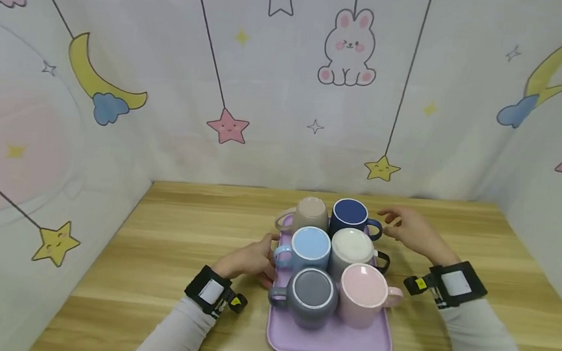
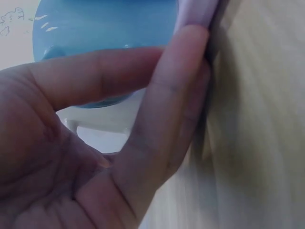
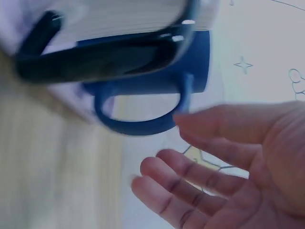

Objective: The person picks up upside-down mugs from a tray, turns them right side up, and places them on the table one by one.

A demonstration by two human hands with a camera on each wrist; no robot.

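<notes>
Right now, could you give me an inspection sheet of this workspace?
Surface: wood-grain table.
Job's things: purple tray bearing grey mug, pink mug, light blue mug, white mug, beige mug, navy mug.
Clutter: nothing seen.
Hands: left hand touches the tray's left edge, grip unclear; right hand is by the navy mug, contact unclear, fingers relaxed.
Cables: nothing seen on the table.
Surroundings: white printed backdrop behind the table.
</notes>
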